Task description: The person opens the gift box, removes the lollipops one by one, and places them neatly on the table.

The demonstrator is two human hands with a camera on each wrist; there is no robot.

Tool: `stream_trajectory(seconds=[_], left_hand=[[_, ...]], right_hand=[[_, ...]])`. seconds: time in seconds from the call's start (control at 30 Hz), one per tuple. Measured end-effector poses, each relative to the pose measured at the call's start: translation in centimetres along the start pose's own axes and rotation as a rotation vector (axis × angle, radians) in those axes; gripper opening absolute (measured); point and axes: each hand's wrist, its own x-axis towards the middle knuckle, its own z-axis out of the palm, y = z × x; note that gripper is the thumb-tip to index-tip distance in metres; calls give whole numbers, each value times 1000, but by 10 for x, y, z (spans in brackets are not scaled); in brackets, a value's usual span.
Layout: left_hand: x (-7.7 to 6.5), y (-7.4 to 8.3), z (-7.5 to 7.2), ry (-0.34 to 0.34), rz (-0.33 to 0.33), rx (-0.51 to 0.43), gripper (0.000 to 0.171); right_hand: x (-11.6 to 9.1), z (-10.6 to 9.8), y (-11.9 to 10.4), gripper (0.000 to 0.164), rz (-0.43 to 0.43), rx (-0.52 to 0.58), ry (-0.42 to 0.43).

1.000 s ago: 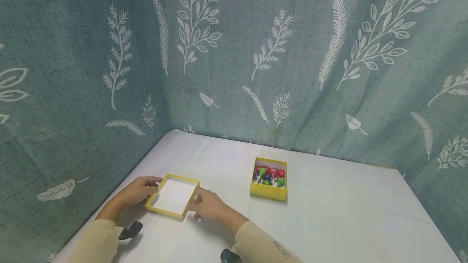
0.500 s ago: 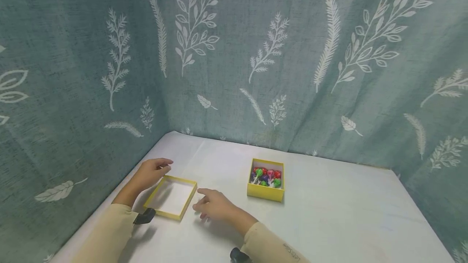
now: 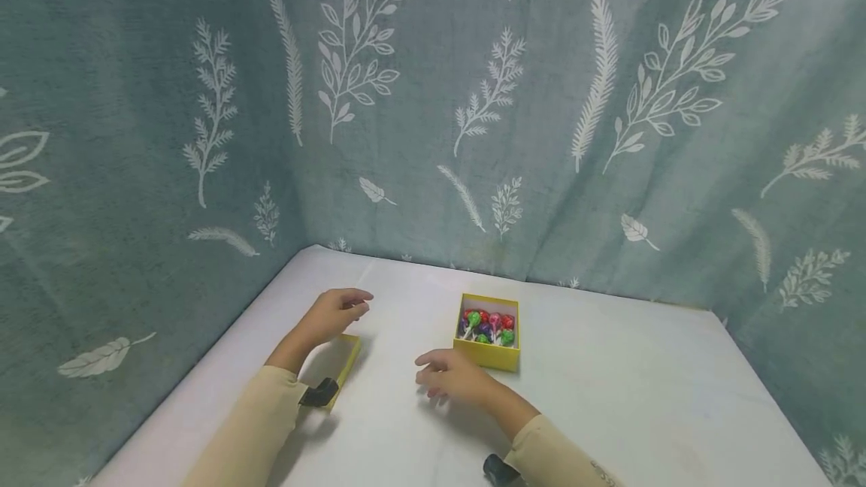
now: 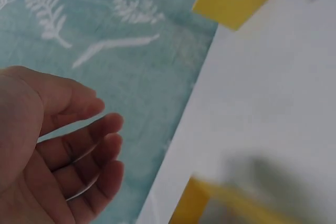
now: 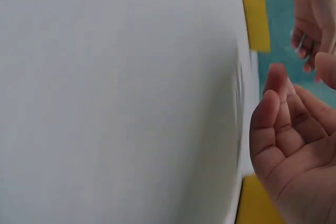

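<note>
In the head view a yellow box (image 3: pixel 489 355) stands on the white table, filled with wrapped lollipops (image 3: pixel 483 327) in red, green, purple and pink. Left of it lies a shallow yellow box lid (image 3: pixel 348 368), hollow side up and partly hidden by the left forearm. My left hand (image 3: pixel 334 314) hovers above the lid's far end, its fingers loosely bent around nothing. Just in front of the box, to its left, is my right hand (image 3: pixel 455 378), also holding nothing. The left wrist view shows relaxed, slightly curved fingers (image 4: pixel 107 153). Loosely bent fingers (image 5: pixel 265 124) appear in the right wrist view too.
A white cloth (image 3: pixel 629 389) covers the table. Behind and to the left hangs a blue-green curtain (image 3: pixel 406 119) with white leaf prints, meeting the table's edges. A black wrist strap part (image 3: pixel 319 393) sits under the left sleeve; another (image 3: pixel 498 470) is at the right sleeve.
Both hands have let go of the lid, which stays on the table at the left. The left hand has risen and moved right over it; the right hand has moved right, toward the box.
</note>
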Motion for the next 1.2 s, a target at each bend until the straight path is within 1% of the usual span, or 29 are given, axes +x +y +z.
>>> stream_trajectory(seconds=[0.07, 0.17, 0.33, 0.47, 0.57, 0.63, 0.73, 0.87, 0.93, 1.03, 1.2], left_hand=[[5, 6, 9, -8, 3, -10, 30], [10, 13, 22, -31, 19, 0, 28], [18, 23, 43, -42, 57, 26, 27], [23, 31, 58, -32, 72, -12, 27], [25, 39, 71, -38, 81, -42, 30], [26, 43, 80, -50, 95, -44, 33], [26, 48, 94, -78, 130, -49, 39], [26, 54, 108, -115, 170, -51, 48], [27, 55, 115, -131, 169, -59, 51], [28, 55, 124, -145, 145, -87, 51], [28, 51, 141, -189, 100, -127, 53]], right_hand=[[-6, -10, 5, 36, -7, 27, 16], [-14, -22, 6, 36, -20, 18, 50], [-23, -40, -4, 36, -46, -33, 82], [-27, -57, -10, 38, -53, -35, 94], [-29, -70, -13, 38, -47, -32, 121], [-30, -77, -13, 36, -47, -43, 146], [-31, -86, -12, 36, -45, -68, 186], [-34, -96, -10, 37, -30, -71, 241], [-36, -99, -9, 37, -22, -68, 262], [-37, -103, -7, 35, -20, -61, 281], [-35, -108, -2, 33, -33, -53, 309]])
